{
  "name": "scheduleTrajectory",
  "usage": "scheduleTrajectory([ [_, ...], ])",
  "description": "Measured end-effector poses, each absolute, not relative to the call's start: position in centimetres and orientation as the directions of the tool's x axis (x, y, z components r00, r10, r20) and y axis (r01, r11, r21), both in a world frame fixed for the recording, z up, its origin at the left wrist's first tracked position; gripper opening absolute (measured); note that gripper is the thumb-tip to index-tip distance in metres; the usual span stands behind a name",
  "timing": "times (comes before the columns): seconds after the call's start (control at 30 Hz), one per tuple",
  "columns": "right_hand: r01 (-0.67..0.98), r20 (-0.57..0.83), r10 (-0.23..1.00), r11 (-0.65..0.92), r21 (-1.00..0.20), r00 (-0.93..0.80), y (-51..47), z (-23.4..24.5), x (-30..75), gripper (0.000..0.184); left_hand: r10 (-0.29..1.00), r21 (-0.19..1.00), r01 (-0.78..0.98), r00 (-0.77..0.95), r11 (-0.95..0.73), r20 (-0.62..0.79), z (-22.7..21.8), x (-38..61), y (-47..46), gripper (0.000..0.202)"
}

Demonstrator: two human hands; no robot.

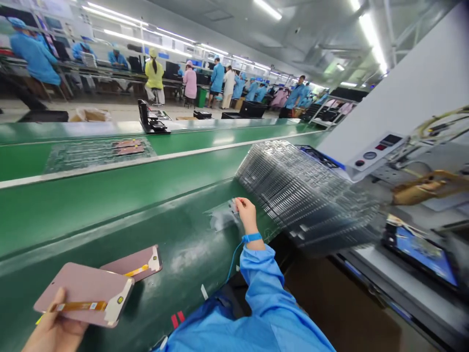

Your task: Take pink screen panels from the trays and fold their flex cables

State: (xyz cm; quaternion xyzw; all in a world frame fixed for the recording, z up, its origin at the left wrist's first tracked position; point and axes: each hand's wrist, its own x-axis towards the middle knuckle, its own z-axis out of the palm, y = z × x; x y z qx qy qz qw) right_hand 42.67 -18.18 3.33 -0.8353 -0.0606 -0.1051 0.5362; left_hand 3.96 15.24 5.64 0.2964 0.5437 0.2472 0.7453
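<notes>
My left hand point(54, 328) at the bottom left grips a pinkish-brown phone screen panel point(84, 292) with an orange flex cable, held just above the green bench. A second such panel point(141, 261) lies on the bench beside it. My right hand point(245, 211), in a blue sleeve with a blue wrist strap point(252, 237), reaches out and pinches a clear plastic film point(224, 215) lying on the bench. Just right of that hand leans a tall stack of clear plastic trays point(304, 195).
A green conveyor belt point(110, 190) runs across, carrying a clear tray with two panels point(128, 146). A black fixture point(152, 119) stands beyond it. At right are a white machine with buttons point(373, 155) and a lit blue screen point(425, 254). Workers in blue, yellow and pink stand at the back.
</notes>
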Motion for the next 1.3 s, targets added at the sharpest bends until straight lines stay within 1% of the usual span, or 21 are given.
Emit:
scheduleTrajectory([
  [0.13,0.129,0.19,-0.026,-0.642,-0.755,0.981,-20.0,1.5,43.6,0.025,0.711,0.684,-0.211,0.314,0.698,-0.629,6.7,4.6,12.9,0.043],
  [0.23,0.148,0.233,-0.013,-0.736,-0.66,0.972,-19.8,1.8,42.9,0.024,0.722,0.643,-0.33,0.299,0.691,-0.623,7.7,5.2,10.8,0.032],
  [0.3,0.236,0.282,0.067,-0.748,-0.621,0.957,-18.3,2.5,41.9,0.027,0.738,0.639,-0.371,0.298,0.674,-0.606,8.1,5.6,9.7,0.029],
  [0.33,0.309,0.3,0.148,-0.73,-0.61,0.942,-17.0,2.8,40.9,0.024,0.747,0.644,-0.381,0.301,0.664,-0.592,8.3,5.8,9.2,0.028],
  [0.4,0.487,0.314,0.373,-0.635,-0.6,0.873,-13.9,3.5,37.9,0.015,0.765,0.659,-0.389,0.314,0.644,-0.562,8.4,6.2,8.3,0.026],
  [0.47,0.651,0.314,0.611,-0.467,-0.598,0.727,-10.4,4.1,33.5,0.025,0.776,0.665,-0.4,0.32,0.631,-0.544,8.3,6.6,7.2,0.025],
  [0.5,0.726,0.32,0.727,-0.347,-0.594,0.608,-8.7,4.3,31.1,0.033,0.778,0.662,-0.408,0.327,0.628,-0.537,8.2,6.8,6.6,0.024],
  [0.53,0.8,0.336,0.851,-0.152,-0.58,0.405,-7.2,4.5,28.7,0.04,0.78,0.658,-0.418,0.334,0.626,-0.53,8.1,6.9,5.9,0.024],
  [0.57,0.827,0.348,0.906,-0.005,-0.563,0.242,-5.9,4.7,26.5,0.052,0.778,0.652,-0.426,0.343,0.628,-0.526,8.1,7.0,5.3,0.024],
  [0.6,0.836,0.356,0.924,0.084,-0.542,0.138,-4.9,4.8,24.6,0.058,0.776,0.644,-0.433,0.352,0.631,-0.523,8.1,7.1,4.7,0.023],
  [0.63,0.837,0.356,0.932,0.147,-0.526,0.06,-4.1,5.0,23.2,0.057,0.773,0.638,-0.436,0.365,0.635,-0.519,8.0,7.0,4.3,0.023],
  [0.7,0.827,0.342,0.94,0.189,-0.529,0.004,-3.0,5.1,21.8,0.049,0.768,0.642,-0.424,0.401,0.638,-0.499,7.9,6.3,3.9,0.027],
  [0.77,0.809,0.321,0.947,0.19,-0.557,-0.001,-2.6,5.1,22.0,0.042,0.787,0.694,-0.386,0.408,0.607,-0.462,8.0,4.7,4.2,0.035],
  [0.83,0.799,0.311,0.951,0.186,-0.572,0.001,-2.5,4.7,23.1,0.043,0.86,0.799,-0.342,0.325,0.495,-0.394,8.4,2.2,5.2,0.042],
  [0.93,0.809,0.3,0.954,0.174,-0.562,0.004,-2.7,3.2,24.3,0.044,0.972,0.938,-0.257,0.099,0.233,-0.214,10.1,-2.5,6.9,0.041],
  [1.07,0.819,0.319,0.948,0.189,-0.542,-0.008,-3.7,-0.2,24.1,0.038,0.996,0.988,-0.152,-0.088,-0.005,-0.008,14.3,-8.1,7.7,0.031],
  [1.13,0.831,0.337,0.942,0.196,-0.521,-0.011,-4.1,-2.1,24.1,0.035,0.978,0.989,-0.079,-0.176,-0.126,0.111,16.6,-10.4,7.7,0.024],
  [1.2,0.845,0.349,0.937,0.21,-0.492,-0.029,-4.4,-3.8,24.4,0.038,0.909,0.963,0.034,-0.322,-0.269,0.265,18.6,-13.0,8.1,0.021],
  [1.23,0.85,0.356,0.934,0.223,-0.477,-0.045,-4.5,-4.5,24.7,0.042,0.851,0.941,0.122,-0.402,-0.315,0.337,19.4,-14.6,8.5,0.021],
  [1.27,0.854,0.365,0.928,0.243,-0.46,-0.067,-4.5,-5.1,25.0,0.046,0.792,0.913,0.257,-0.458,-0.318,0.405,20.0,-16.3,9.0,0.024],
  [1.3,0.858,0.377,0.922,0.265,-0.441,-0.091,-4.4,-5.6,25.3,0.05,0.75,0.871,0.41,-0.478,-0.269,0.457,20.6,-18.1,9.5,0.03],
])
